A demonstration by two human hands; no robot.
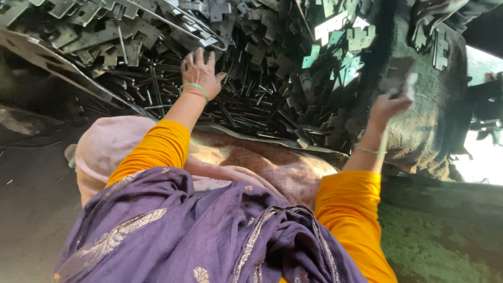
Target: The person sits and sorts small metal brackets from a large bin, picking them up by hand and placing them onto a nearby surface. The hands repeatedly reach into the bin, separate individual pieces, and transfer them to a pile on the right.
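Note:
My left hand (200, 71) reaches forward with fingers spread, resting on a heap of thin dark metal strips (241, 107); nothing is visibly gripped in it. A green bangle circles that wrist. My right hand (389, 105) is raised at the right and holds a flat grey metal piece (399, 77), which is blurred by motion. Behind both hands lies a big pile of stamped, notched metal plates (293, 47). Orange sleeves and a purple embroidered cloth (209, 230) fill the lower part of the view.
A pink patterned cloth (262, 162) lies over my lap under the strips. A bent metal sheet (47, 57) juts out at the left. A dark sack-like cloth (435, 126) hangs at the right. Bright daylight shows at the far right edge (482, 157).

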